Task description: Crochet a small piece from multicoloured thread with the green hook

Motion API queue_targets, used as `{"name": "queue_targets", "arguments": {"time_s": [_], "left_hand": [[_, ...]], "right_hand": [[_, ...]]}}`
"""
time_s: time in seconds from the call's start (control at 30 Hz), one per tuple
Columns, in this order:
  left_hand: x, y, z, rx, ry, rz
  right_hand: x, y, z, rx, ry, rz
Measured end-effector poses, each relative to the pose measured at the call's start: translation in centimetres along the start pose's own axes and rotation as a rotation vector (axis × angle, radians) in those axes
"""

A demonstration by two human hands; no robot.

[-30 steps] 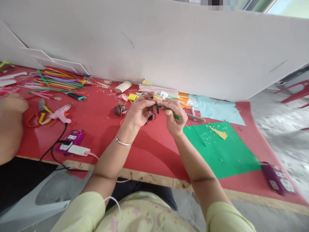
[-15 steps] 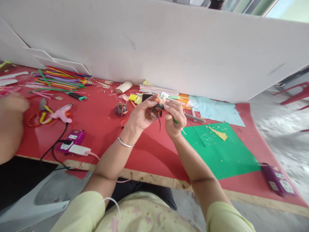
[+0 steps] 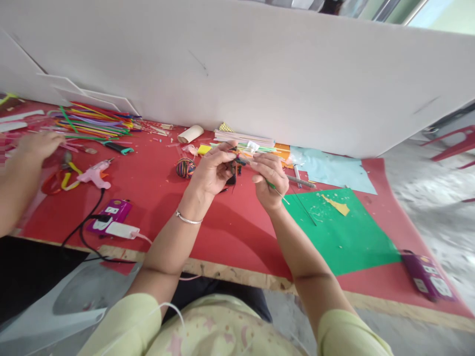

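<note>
Both hands are raised above the red table top (image 3: 237,232), meeting at a small dark craft piece (image 3: 236,167) pinched between them. The left hand (image 3: 213,170) closes thumb and fingertips on that piece, dark strands hanging down from it below the fingers. The right hand (image 3: 270,179) is closed too, gripping a thin green wire stem (image 3: 276,190) whose free end juts out down and to the right of the fist; its upper end runs to the dark piece, so the two grips touch the same small assembly. A silver bangle (image 3: 188,219) sits on the left wrist.

Just right of and below the right hand lies a green paper sheet (image 3: 345,237) with a yellow scrap (image 3: 337,203) on it, and a thin dark wire (image 3: 305,212) crosses its near left edge. Well to the right, at the table's edge, rests a purple box (image 3: 428,277). To the left of the left hand, near it, sits a ball of coloured rubber bands (image 3: 185,167); further left are a pink glue gun (image 3: 94,173) and a purple power strip (image 3: 111,213) with a white plug.

Beyond the grip lie a stack of pale sticks (image 3: 243,137), a cardboard tube (image 3: 190,133) and a light blue sheet (image 3: 334,170). Far left, a heap of coloured straws (image 3: 92,123) spreads out, where another person's hand (image 3: 35,146) reaches. A white board (image 3: 260,74) stands behind everything.
</note>
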State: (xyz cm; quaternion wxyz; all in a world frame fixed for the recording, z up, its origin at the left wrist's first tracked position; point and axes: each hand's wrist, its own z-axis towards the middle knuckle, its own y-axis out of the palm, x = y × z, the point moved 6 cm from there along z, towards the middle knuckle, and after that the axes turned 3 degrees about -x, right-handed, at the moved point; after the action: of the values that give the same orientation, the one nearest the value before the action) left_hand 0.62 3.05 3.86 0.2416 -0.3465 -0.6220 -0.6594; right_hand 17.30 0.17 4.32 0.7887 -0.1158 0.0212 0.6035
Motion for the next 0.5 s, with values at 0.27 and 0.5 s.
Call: {"name": "queue_targets", "arguments": {"time_s": [0.27,0.5], "left_hand": [[0.4,-0.1,-0.1,0.004,-0.016,0.024],[1.3,-0.6,-0.2,0.016,0.048,0.092]], "right_hand": [[-0.6,-0.1,0.6,-0.048,-0.064,-0.018],[-0.4,-0.4,1.2,-0.17,-0.053,-0.008]]}}
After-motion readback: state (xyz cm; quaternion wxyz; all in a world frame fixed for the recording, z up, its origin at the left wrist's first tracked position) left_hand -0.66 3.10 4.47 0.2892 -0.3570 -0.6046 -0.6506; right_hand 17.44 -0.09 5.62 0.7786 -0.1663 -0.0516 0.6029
